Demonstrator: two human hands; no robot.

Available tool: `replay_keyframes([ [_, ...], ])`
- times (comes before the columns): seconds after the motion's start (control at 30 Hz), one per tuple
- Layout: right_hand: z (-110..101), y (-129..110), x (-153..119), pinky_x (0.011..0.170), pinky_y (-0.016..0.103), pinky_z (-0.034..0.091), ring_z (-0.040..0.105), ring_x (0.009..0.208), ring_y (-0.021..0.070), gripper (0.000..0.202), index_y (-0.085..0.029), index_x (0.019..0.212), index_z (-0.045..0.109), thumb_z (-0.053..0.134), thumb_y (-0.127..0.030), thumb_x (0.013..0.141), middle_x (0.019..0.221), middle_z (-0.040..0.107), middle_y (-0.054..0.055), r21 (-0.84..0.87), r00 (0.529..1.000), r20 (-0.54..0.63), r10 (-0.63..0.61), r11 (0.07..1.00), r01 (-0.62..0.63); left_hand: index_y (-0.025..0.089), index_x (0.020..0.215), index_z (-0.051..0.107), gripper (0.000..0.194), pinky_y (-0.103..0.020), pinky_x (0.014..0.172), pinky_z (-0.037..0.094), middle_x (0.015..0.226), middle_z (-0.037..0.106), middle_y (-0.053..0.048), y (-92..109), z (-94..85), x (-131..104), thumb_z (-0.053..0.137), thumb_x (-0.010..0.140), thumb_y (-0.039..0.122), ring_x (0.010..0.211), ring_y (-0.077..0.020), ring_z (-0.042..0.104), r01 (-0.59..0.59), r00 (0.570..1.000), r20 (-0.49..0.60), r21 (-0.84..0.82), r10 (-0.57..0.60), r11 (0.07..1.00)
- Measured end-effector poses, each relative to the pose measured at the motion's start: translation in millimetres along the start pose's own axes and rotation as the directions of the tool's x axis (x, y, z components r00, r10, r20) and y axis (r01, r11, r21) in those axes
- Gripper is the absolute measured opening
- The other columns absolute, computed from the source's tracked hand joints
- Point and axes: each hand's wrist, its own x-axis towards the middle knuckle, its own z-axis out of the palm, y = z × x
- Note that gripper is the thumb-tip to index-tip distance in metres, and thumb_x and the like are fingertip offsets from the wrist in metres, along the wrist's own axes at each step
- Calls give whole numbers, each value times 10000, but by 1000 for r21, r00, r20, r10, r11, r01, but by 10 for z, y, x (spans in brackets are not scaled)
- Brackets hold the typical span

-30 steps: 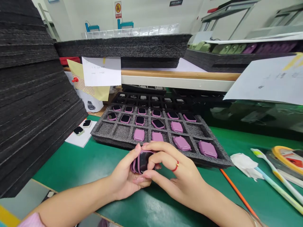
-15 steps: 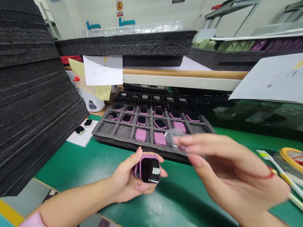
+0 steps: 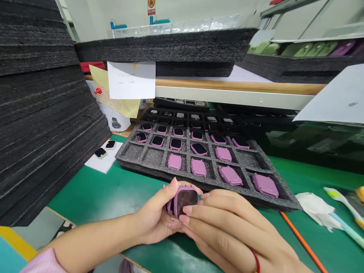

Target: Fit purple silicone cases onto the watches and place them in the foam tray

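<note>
L hand point(image 3: 155, 222) grips purple watch point(image 3: 189, 197), R hand point(image 3: 236, 231) on its screen

Clock is centred on the watch, 12 pointing away from you. You have it in close, just short of the tray point(image 3: 133, 151), screen tilted up. L hand comes in from 8: fingers curled round, thumb at the near-L edge, firm hold. A 2nd watch point(image 3: 170, 206) sits behind the 1st in the same grip; can't tell if there are more. R hand comes from 4, fingers approx. straight & close together, tips touching the glass at its lower R; can't tell if they've got hold of anything.

Step in hand looks like screen handling, prob. wiping or feeling the surface. Next touch calls for a steady L grip & light R fingertips, w/o letting the rear watch slip.

Around you: tray spans approx. 11 to 2, some watches screen up, others purple back up point(image 3: 198, 167). White card w/ 2 pale watches point(image 3: 100, 153) at 10, foam stack point(image 3: 48, 113) beyond. Tissue point(image 3: 314, 208) & brush point(image 3: 345, 204) at 3, orange stick point(image 3: 301, 237) at 4.

In the way: R hand hides part of the screen; shelf point(image 3: 227, 89) at 12–1 limits reach over the tray's far side.
</note>
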Motion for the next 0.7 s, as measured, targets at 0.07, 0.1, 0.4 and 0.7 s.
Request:
replay_keyframes([
  [0.07, 30, 32, 61, 660, 356, 588, 678, 741, 192, 446, -243, 1287, 598, 726, -171, 866, 896, 757, 22, -22, 1000, -3, -19, 1000, 19, 159, 841, 642, 497, -179, 402, 150, 566, 472, 65, -25, 16, 3, 794, 726, 618, 398, -15, 251, -50, 999, -18, 65, 52, 997],
  [0.1, 45, 34, 82, 638, 353, 578, 660, 731, 191, 513, -215, 1329, 561, 748, -191, 853, 882, 734, 33, -20, 1000, -2, 20, 1000, -20, 160, 803, 621, 512, -187, 403, 153, 534, 432, 75, -37, 22, 5, 789, 719, 636, 401, -23, 241, -71, 997, -19, 108, 74, 992],
  [0.4, -20, 107, 130, 881, 394, 585, 674, 1011, 228, 526, -277, 1286, 566, 772, -177, 812, 1116, 698, 59, 176, 976, 23, 219, 960, -219, 135, 834, 660, 534, -193, 404, 152, 415, 394, 90, -9, 10, 6, 740, 763, 658, 363, -28, 227, -57, 998, -10, 68, 57, 996],
  [0.7, -122, 228, 174, 879, 391, 595, 704, 996, 227, 462, -245, 1241, 598, 721, -166, 804, 1119, 734, 70, 55, 983, 53, 175, 983, -178, 106, 863, 689, 501, -132, 374, 151, 480, 518, 50, 7, 32, 15, 857, 690, 545, 359, 1, 293, -1, 997, -83, 20, 3, 1000],
])
